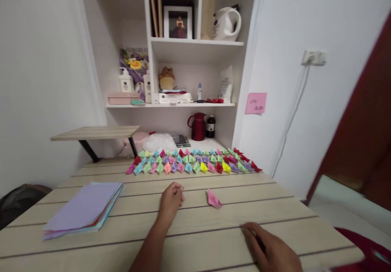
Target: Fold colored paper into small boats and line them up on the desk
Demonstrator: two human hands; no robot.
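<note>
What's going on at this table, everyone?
A person has both hands at a slatted table, with nothing visibly held in either. The left hand, fingers loosely curled, is nearest a single pink folded paper boat, not touching it. The right hand rests closer to the near edge. Beyond them stand rows of coloured paper boats, and a stack of coloured paper, lilac on top, lies to the left.

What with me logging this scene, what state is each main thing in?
Paper boat rows: folded, lined up
Pink paper boat: folded, apart from the rows
Paper stack: flat, edges uneven
Left hand: fingers curled, nothing visibly held
Right hand: fingers bent, grip unclear
Red jug: upright
Dark bottle: upright
White pitcher: upright
Pump bottle: upright
Plug: in wall socket
Pink note: stuck to wall
</note>
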